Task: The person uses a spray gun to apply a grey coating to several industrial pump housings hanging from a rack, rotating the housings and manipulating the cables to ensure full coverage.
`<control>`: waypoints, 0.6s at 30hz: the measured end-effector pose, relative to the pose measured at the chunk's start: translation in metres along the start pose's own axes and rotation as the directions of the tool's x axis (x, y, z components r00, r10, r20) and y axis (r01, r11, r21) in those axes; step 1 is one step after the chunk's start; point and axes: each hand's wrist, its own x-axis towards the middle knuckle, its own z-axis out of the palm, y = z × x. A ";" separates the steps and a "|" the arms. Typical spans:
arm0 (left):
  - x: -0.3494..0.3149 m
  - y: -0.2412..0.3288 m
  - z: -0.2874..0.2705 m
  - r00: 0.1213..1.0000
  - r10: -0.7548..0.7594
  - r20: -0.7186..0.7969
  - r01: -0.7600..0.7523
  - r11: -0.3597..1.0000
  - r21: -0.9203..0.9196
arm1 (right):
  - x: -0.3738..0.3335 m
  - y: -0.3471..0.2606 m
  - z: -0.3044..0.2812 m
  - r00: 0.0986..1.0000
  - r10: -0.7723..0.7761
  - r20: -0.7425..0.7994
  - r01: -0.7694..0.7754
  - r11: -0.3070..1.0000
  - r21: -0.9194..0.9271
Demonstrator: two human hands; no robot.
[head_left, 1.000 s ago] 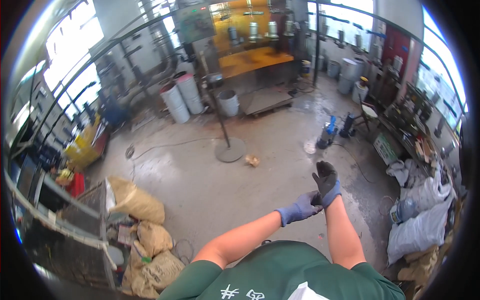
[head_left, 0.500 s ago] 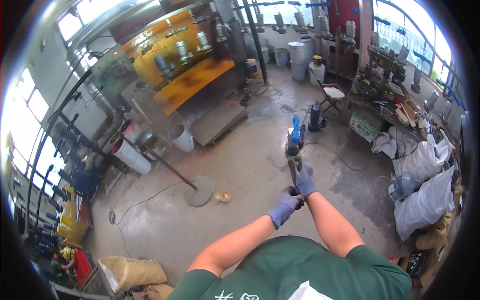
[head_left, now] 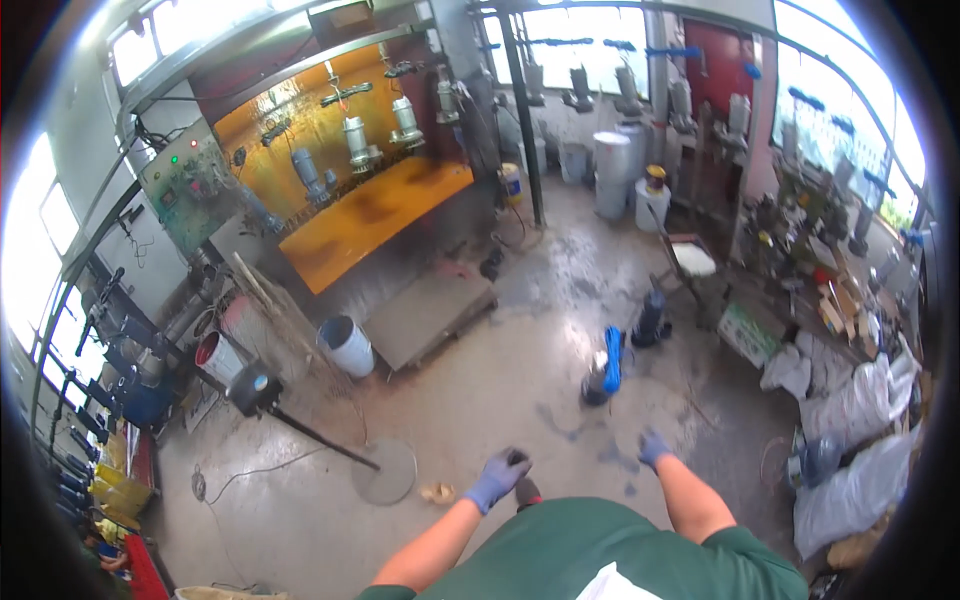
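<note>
My left hand [head_left: 498,476], in a grey-purple glove with dark fingertips, is over the floor in front of my body. Its fingers are loosely bent and apart, with nothing visible between them. To the right, my right hand [head_left: 653,448] wears the same kind of glove, held low and somewhat blurred; it looks open and holds nothing I can see. Beyond the hands, a small submersible pump [head_left: 595,388] stands on the floor with a bundle of blue cable [head_left: 612,358] on it. A second dark pump [head_left: 650,322] stands just behind it. Neither hand touches the pumps.
At left, a pedestal fan [head_left: 255,388] stands on a round base [head_left: 385,472]. A white bucket [head_left: 346,346] and low platform [head_left: 430,322] sit before an orange spray booth [head_left: 375,225] with hanging pumps. White sacks [head_left: 860,490], a folding chair [head_left: 692,258] and a cluttered bench line the right.
My hands were together, one at the other's glove; now they are apart, left hand lower left, right hand lower right. The view has shifted, and the pumps appear lower in it.
</note>
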 end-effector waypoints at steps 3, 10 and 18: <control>0.011 -0.071 -0.087 0.966 -0.125 -0.228 0.175 0.961 0.214 | -0.038 0.019 0.010 0.784 0.286 0.551 -0.232 0.958 -0.166; 0.109 -0.070 -0.203 0.896 -0.328 -0.299 0.396 0.894 0.207 | -0.086 0.059 -0.056 0.371 0.663 0.651 -0.872 0.489 -0.001; 0.305 -0.119 -0.288 0.914 -0.301 -0.272 0.371 0.892 0.258 | 0.165 0.027 -0.097 0.540 0.675 0.503 -0.835 0.504 0.222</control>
